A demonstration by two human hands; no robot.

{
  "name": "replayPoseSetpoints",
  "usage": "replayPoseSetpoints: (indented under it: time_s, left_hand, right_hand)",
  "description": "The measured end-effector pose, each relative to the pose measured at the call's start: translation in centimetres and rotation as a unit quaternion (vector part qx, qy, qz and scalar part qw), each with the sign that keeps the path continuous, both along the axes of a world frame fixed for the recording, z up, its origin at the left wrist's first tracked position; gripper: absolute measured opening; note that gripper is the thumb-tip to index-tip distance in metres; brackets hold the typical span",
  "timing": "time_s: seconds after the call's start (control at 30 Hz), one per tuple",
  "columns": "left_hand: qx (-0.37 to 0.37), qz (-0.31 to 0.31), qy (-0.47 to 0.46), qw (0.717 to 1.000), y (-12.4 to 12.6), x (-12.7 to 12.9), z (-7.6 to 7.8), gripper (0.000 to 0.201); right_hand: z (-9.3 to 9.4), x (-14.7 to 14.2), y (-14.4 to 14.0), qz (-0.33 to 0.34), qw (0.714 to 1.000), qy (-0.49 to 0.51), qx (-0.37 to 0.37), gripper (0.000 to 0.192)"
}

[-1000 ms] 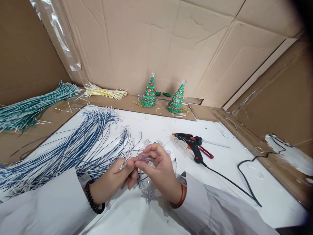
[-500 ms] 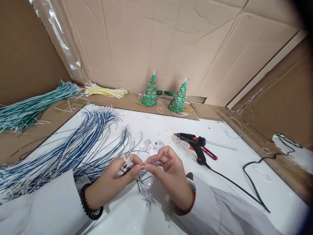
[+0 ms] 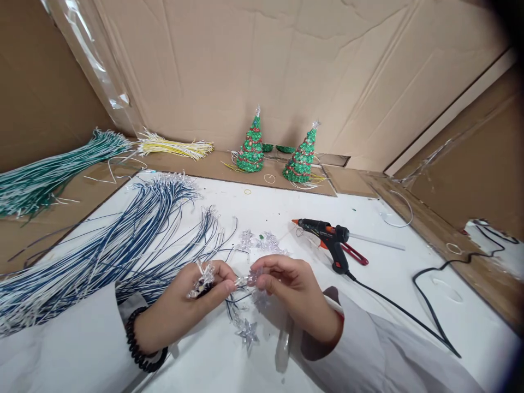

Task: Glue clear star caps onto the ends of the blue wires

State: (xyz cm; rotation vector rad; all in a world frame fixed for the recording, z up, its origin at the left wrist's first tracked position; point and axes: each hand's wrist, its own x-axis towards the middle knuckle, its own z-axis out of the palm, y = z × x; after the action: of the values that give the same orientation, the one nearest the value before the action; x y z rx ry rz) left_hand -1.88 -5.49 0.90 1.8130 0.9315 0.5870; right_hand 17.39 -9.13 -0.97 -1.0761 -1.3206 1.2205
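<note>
My left hand (image 3: 184, 303) is closed around a small bunch of LED wires (image 3: 203, 279), whose clear tips poke out above the thumb. Between its thumb and fingertips it pinches one LED end. Fingers of my right hand (image 3: 297, 286) grip a clear plastic star (image 3: 254, 276), which meets that LED end; how far the LED sits inside the star I cannot tell. Below my hands hangs or lies another clear star (image 3: 248, 333) with blue-and-white wires. More clear stars (image 3: 268, 241) lie just beyond my fingers.
Bundles of blue-and-white LED wires (image 3: 123, 234) cover the left of the table. Behind them lie green-and-white wires (image 3: 61, 172) and yellow-and-white wires (image 3: 176, 147). Two small green Christmas trees (image 3: 250, 144) stand at the back. To the right lies a corded glue gun (image 3: 327, 234) beside a red-handled tool (image 3: 355, 254).
My right hand has shifted slightly right and turned, so the star and the clear LED end now show between my fingertips. My left hand has moved slightly left. The view has tilted a little.
</note>
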Motion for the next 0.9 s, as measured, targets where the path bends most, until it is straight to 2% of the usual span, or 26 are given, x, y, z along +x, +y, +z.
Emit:
replayPoseSetpoints:
  time_s: [0.23, 0.53, 0.9]
  left_hand:
    - [0.007, -0.029, 0.016, 0.999, 0.02, -0.05, 0.21, 0.024]
    - [0.050, -0.065, 0.041, 0.996, 0.07, 0.05, -0.19, 0.023]
    - [0.052, -0.069, 0.052, 0.995, 0.01, -0.03, -0.73, 0.026]
  right_hand:
    - [-0.05, 0.04, -0.11, 0.022, 0.998, -0.048, 0.037, 0.016]
    - [0.10, 0.20, -0.16, 0.033, 0.967, -0.159, 0.197, 0.023]
    - [-0.31, -0.16, -0.70, 0.015, 0.956, -0.173, 0.237, 0.029]
